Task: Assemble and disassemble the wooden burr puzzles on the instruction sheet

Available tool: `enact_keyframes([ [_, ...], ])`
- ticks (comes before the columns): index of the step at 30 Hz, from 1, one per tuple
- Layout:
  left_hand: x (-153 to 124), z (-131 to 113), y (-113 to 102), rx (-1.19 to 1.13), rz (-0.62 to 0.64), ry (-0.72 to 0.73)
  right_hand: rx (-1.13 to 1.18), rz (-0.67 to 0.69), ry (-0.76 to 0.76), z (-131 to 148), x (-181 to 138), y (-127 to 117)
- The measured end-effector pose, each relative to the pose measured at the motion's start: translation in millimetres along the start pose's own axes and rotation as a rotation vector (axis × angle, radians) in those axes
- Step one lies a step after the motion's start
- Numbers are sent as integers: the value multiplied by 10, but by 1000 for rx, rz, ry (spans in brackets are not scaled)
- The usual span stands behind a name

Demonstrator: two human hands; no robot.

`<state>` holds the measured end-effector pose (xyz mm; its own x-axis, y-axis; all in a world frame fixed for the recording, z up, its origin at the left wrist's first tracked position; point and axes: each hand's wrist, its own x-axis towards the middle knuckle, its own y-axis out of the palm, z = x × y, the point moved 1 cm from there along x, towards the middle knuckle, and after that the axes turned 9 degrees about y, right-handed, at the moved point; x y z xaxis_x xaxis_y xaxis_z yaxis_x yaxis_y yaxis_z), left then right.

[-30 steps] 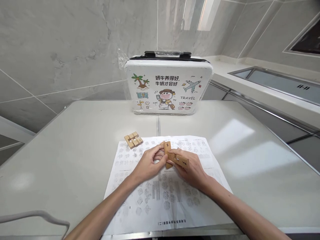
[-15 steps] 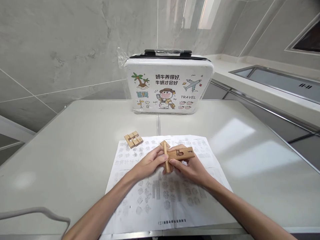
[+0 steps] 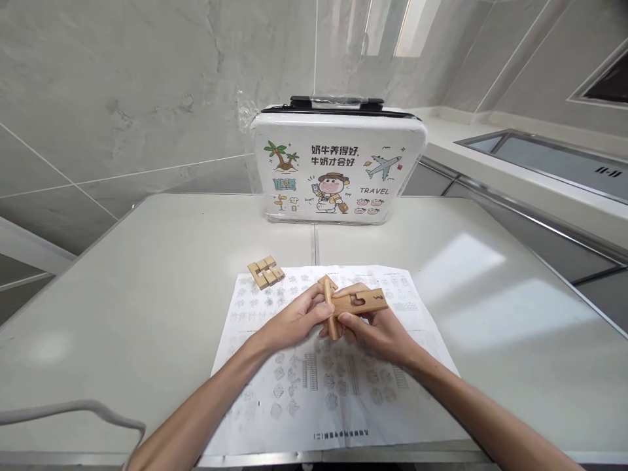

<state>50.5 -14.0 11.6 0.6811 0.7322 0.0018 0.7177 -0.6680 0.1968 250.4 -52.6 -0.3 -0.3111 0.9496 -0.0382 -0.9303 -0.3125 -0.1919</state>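
Both hands meet over the printed sheet, closed on wooden puzzle pieces. A flat wooden piece (image 3: 366, 301) with a dark cut-out hole and a mark near its end points to the right; my right hand (image 3: 380, 330) grips it from below, thumb on its near edge. Across its left end stands a narrower wooden bar (image 3: 330, 320), pinched by my left hand (image 3: 297, 319) between thumb and fingers. The two pieces touch where they cross; how they join there is hidden by the fingers. Part of another wooden end shows behind the bar's top.
A small group of notched wooden pieces (image 3: 265, 273) lies at the sheet's far left corner. The paper sheet (image 3: 294, 428) carries printed diagrams. A white cartoon case (image 3: 338, 167) in plastic wrap stands at the back. A grey cable (image 3: 73, 407) hangs at lower left.
The whole view has shifted slightly, with everything a little further right. The hands keep the same hold, and the wooden pieces stay crossed with hardly any change.
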Motion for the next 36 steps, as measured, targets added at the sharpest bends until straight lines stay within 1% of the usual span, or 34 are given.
enact_keyframes([
  [2,-8,10,3,-12,18,-13,27,23,9,-34,-7,0],
  [4,-14,36,3,-24,25,-34,27,13,10,-56,-10,13],
  [6,-17,56,5,-18,13,-44,-10,-17,-22,-55,-6,38],
  [11,-25,1,58,26,-60,-7,-139,-250,-213,-21,7,89],
  [13,-34,-21,91,48,-86,-7,-162,-280,-233,-27,7,96],
  [14,-37,-22,106,60,-97,-9,-157,-265,-227,-34,6,97],
  [16,-40,-8,128,55,-111,7,-107,-182,-170,-48,4,92],
  [18,-32,8,131,18,-142,64,-28,-107,-65,-48,4,71],
  [19,-25,11,124,-1,-164,94,14,-100,-12,-39,5,52],
  [21,-9,1,96,-15,-221,135,93,-147,55,-7,16,-1],
  [23,5,-20,65,21,-270,145,164,-215,63,29,36,-62],
  [26,14,-44,38,182,-346,172,184,-264,85,43,75,-137],
  [30,14,-52,26,579,-465,250,66,-296,180,-8,122,-179],
  [33,15,-37,6,765,-501,230,-37,-350,188,-51,153,-184],
  [36,11,-5,-13,872,-508,202,-167,-424,163,-95,178,-197],
])
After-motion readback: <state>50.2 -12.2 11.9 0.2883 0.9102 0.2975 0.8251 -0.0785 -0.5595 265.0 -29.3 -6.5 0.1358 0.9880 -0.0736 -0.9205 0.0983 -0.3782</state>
